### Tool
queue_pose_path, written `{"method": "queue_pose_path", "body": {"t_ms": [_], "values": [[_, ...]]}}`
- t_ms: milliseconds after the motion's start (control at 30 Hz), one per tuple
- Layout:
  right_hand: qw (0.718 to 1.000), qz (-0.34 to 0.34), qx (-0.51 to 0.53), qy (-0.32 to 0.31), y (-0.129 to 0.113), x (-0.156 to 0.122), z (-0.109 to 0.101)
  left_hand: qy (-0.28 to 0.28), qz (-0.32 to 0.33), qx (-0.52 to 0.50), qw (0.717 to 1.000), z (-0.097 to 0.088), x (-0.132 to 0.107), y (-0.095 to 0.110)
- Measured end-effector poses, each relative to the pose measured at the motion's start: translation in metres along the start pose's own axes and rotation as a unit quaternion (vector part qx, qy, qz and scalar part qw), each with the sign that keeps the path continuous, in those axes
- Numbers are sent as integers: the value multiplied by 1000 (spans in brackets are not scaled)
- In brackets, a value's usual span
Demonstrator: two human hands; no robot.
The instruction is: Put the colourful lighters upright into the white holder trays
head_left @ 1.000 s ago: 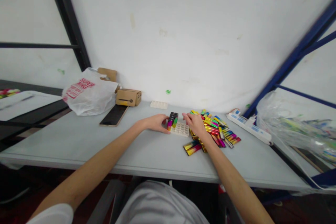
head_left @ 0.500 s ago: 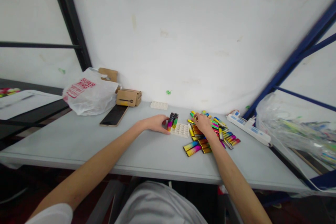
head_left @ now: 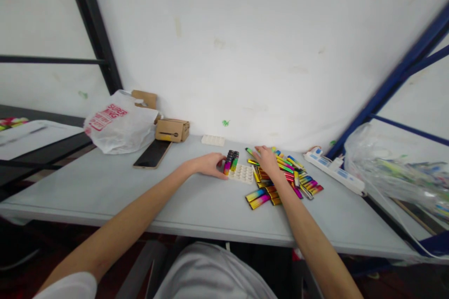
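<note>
My left hand [head_left: 211, 166] curls around the left end of a white tray with rows of holes [head_left: 242, 173], thumb at the near corner and fingers partly hidden behind. In that end stand several upright lighters [head_left: 231, 160] with black tops and shiny pink, yellow and green bodies, close against this hand. My right hand [head_left: 267, 162] is over the far left part of a loose heap of shiny multicoloured lighters [head_left: 271, 190]. Its fingertips are at a lighter with a green end [head_left: 249, 150] that sticks out to the left; the grip itself is small and partly hidden.
A second white tray [head_left: 213, 140] lies by the wall. To the left are a phone [head_left: 152, 154], a cardboard box [head_left: 172, 131] and a white plastic bag [head_left: 121, 124]. A power strip [head_left: 335, 173] and a clear plastic bag [head_left: 396, 173] are at the right.
My right hand has shifted slightly left and away from me, and the green-ended lighter at its fingertips has moved left. My left hand, the tray and its upright lighters stay put.
</note>
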State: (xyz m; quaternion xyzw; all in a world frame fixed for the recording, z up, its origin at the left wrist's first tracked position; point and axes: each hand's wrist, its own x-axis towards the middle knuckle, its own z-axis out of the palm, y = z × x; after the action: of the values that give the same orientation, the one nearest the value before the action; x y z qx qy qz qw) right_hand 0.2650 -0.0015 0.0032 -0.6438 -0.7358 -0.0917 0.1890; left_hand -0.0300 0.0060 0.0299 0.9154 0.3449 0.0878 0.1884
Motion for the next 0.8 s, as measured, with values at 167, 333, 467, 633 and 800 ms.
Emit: {"method": "queue_pose_path", "body": {"t_ms": [167,333,467,633,800], "values": [[998,23,4,-59,-8,4,1,3,0,-17,1000,0,-1,2],[998,33,44,-24,-2,1,6,4,4,-35,999,-1,-2,2],[997,4,70,16,1,-1,9,-1,-2,-15,1000,-1,-1,-1],[983,6,159,90,-2,-2,3,-5,-6,-12,1000,-1,0,-1],[910,95,393,93,-12,-4,-2,-4,-12,-10,1000,-1,-1,1]]}}
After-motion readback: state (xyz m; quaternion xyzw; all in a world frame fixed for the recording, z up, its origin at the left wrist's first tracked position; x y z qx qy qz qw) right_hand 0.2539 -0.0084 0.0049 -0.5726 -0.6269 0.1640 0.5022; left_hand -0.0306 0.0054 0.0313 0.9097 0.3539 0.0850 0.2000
